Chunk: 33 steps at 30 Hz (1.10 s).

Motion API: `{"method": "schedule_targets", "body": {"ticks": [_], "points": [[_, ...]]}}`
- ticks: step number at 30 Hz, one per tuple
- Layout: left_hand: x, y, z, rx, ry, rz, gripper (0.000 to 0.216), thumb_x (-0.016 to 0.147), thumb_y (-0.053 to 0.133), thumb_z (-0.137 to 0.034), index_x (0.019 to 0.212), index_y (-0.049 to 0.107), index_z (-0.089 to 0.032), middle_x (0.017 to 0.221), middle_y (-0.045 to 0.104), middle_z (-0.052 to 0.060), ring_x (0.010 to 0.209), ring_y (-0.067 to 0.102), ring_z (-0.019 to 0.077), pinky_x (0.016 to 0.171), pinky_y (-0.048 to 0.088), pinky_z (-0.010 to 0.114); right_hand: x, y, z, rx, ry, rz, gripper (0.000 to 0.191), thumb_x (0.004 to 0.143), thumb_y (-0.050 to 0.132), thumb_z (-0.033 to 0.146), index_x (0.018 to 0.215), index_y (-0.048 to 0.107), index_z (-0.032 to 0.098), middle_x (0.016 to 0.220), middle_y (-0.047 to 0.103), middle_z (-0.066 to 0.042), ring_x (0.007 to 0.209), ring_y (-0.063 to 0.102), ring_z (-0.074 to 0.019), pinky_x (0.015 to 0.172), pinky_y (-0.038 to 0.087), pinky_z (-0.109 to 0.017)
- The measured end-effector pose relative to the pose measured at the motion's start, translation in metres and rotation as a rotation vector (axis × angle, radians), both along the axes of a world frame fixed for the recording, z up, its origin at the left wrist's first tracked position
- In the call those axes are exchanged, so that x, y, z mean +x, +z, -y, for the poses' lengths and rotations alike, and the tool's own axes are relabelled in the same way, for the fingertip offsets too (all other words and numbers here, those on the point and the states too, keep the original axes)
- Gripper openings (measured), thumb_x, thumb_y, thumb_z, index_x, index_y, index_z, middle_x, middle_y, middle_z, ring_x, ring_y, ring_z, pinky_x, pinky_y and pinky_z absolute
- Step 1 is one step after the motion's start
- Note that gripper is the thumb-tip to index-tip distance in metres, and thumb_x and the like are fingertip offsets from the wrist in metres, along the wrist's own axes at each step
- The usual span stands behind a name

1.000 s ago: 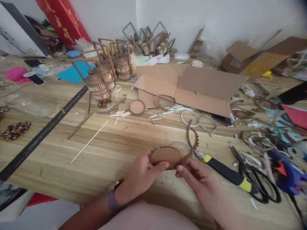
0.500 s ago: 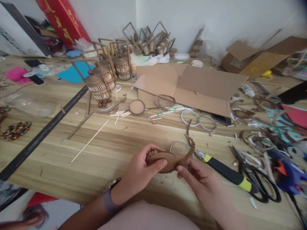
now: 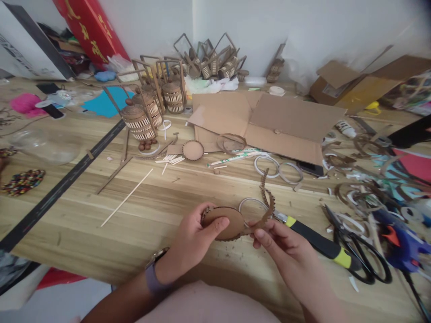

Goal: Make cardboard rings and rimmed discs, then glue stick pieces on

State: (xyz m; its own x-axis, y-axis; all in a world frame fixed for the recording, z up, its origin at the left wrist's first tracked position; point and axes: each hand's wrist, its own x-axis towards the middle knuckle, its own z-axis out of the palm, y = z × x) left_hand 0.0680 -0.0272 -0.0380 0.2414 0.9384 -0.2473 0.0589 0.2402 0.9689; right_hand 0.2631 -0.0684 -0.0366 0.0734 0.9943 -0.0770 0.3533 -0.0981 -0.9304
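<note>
A wooden table (image 3: 182, 193) is supporting the whole workplace, and a flattened cardboard box (image 3: 289, 116) is lying across its far half. To the right of the work, a utility knife (image 3: 313, 239) is resting with its blade end near the hands, while scissors (image 3: 340, 229) are lying beside its handle. The left hand (image 3: 195, 235) is gripping the left side of a cardboard disc (image 3: 234, 222), the thumb pressing flat on the upper face and the fingers wrapping behind the edge, where they are mostly hidden; thumb and fingers are parting only by the disc's thickness. The right hand (image 3: 283, 246) is pinching a ridged cardboard strip (image 3: 268, 214), thumb and forefinger closing nearly together upon it. The disc is being held above the table's near edge, in front of the person's body, and is sitting slightly farther left than half a second ago. The right fingertips, then close against the disc's edge, are now standing a little apart from it, and a short length of strip is showing between. This widening is apparently drawing the strip straighter at the rim; its ridges are already lining the disc's left edge, while the far end is curling upward, unattached.
</note>
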Motion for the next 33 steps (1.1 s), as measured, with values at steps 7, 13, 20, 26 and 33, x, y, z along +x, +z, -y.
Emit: {"method": "schedule_targets", "body": {"ticks": [7,13,20,26,33], "points": [[-0.0025,-0.0055,-0.0001,0.01,0.045,0.019,0.035,0.08,0.067,-0.047,0.098,0.061,-0.017,0.086,0.067,0.004,0.083,0.061,0.0211,0.075,0.049,0.03,0.0007,-0.0001,0.0035,-0.015,-0.073,-0.017,0.031,0.085,0.06,0.051,0.081,0.067,0.021,0.061,0.062,-0.001,0.06,0.061,-0.0157,0.056,0.05,-0.024],[-0.0019,0.0014,-0.0004,0.038,-0.048,-0.007,0.031,0.08,0.066,-0.044,0.095,0.062,-0.017,0.086,0.068,0.003,0.083,0.062,0.0203,0.074,0.049,0.028,-0.0001,0.0023,0.0041,0.002,-0.065,-0.003,0.032,0.084,0.061,0.051,0.083,0.068,0.021,0.064,0.065,-0.001,0.06,0.062,-0.0156,0.055,0.05,-0.023],[-0.004,0.0028,0.0012,0.077,-0.117,-0.071,0.029,0.081,0.064,-0.043,0.093,0.063,-0.017,0.083,0.067,0.002,0.078,0.061,0.0186,0.069,0.048,0.026,-0.0016,0.0022,0.0016,-0.027,-0.01,-0.019,0.036,0.084,0.059,0.055,0.086,0.07,0.021,0.073,0.07,-0.004,0.065,0.065,-0.017,0.059,0.053,-0.025],[-0.0046,0.0023,-0.0004,0.072,-0.161,-0.12,0.033,0.081,0.063,-0.047,0.095,0.063,-0.018,0.083,0.067,0.002,0.076,0.061,0.0194,0.065,0.047,0.026,-0.0062,0.0088,-0.0002,0.017,0.009,0.001,0.032,0.084,0.06,0.049,0.07,0.064,0.021,0.062,0.064,-0.002,0.06,0.062,-0.0156,0.055,0.052,-0.024],[-0.0053,-0.0002,-0.0012,0.067,-0.214,-0.172,0.037,0.081,0.063,-0.047,0.105,0.062,-0.019,0.097,0.07,0.006,0.089,0.064,0.0237,0.074,0.048,0.03,-0.0019,0.0067,0.0009,0.049,0.134,0.193,0.03,0.09,0.053,0.041,0.067,0.058,0.021,0.061,0.059,0.0,0.059,0.056,-0.0138,0.054,0.047,-0.022]]}}
